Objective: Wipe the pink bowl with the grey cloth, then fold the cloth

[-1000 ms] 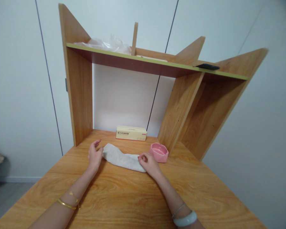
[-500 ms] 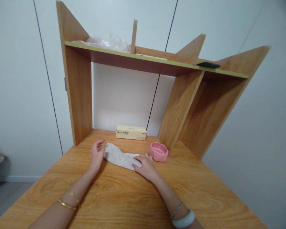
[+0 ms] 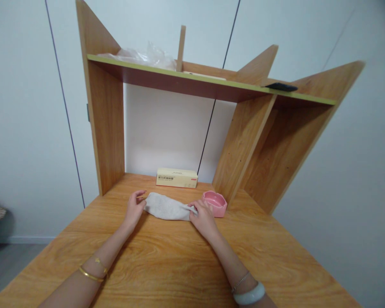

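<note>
A light grey cloth (image 3: 167, 207), folded into a long narrow strip, lies across the wooden desk. At its right end, the thumb and fingers of my right hand (image 3: 203, 217) pinch the fabric and gather it. My left hand (image 3: 135, 208) is at the opposite end, its fingers curved and apart, with the thumb by the cloth's edge. Just behind my right hand is a pink faceted bowl (image 3: 218, 208), partly covered by the fingers.
A cream cling film box (image 3: 177, 179) stands at the back of the desk (image 3: 167, 265). Wooden shelving (image 3: 109, 128) rises behind and to the right. On its upper shelf are a clear plastic bag (image 3: 147, 57) and a dark flat object (image 3: 281, 87).
My right hand has moved slightly right and now pinches the cloth's end. The cloth has become straighter and narrower, its lower edge drawn up. My left hand has shifted a little right.
</note>
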The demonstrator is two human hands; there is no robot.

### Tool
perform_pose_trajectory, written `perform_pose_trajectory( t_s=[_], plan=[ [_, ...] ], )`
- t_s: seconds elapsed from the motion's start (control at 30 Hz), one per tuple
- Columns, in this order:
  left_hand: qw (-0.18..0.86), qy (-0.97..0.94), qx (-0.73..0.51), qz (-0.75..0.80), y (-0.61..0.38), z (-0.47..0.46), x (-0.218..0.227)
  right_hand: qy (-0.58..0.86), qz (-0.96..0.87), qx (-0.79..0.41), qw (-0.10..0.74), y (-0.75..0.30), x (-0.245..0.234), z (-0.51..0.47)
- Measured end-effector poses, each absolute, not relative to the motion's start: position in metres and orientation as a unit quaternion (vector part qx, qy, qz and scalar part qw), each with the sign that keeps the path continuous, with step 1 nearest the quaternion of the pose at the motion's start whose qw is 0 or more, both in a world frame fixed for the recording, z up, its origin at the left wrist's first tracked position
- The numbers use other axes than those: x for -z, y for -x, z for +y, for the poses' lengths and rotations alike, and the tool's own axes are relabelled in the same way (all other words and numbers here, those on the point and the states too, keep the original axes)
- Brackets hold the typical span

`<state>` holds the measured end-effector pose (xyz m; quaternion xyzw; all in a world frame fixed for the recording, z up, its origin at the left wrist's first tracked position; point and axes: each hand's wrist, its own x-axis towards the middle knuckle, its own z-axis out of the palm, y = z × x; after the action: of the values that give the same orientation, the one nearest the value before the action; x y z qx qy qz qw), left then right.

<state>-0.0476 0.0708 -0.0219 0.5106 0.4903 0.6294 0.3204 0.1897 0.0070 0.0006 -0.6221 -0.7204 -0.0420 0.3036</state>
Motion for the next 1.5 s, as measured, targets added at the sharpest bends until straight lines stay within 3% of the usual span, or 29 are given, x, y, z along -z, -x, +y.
perform_pose_trajectory(
  t_s=[0.47,0.83,1.07,1.3,1.5],
  plan=[
    [0.278,-0.574,-0.628,0.446,0.046,0.064,0.016,0.557,-0.797,0.002,0.233,-0.173,-0.016,-0.010],
    [0.360,-0.489,-0.645,0.463,0.050,0.065,0.013,0.481,-0.852,-0.046,0.204,-0.166,-0.009,-0.011],
    [0.268,-0.562,-0.603,0.499,0.050,0.063,0.014,0.438,-0.878,-0.045,0.188,-0.152,-0.010,-0.018],
    [0.369,-0.525,-0.612,0.462,0.046,0.068,0.017,0.368,-0.920,-0.013,0.136,-0.134,-0.009,-0.021],
    [0.458,-0.456,-0.620,0.444,0.047,0.062,0.006,0.333,-0.930,0.017,0.157,-0.123,-0.002,-0.021]
  ],
)
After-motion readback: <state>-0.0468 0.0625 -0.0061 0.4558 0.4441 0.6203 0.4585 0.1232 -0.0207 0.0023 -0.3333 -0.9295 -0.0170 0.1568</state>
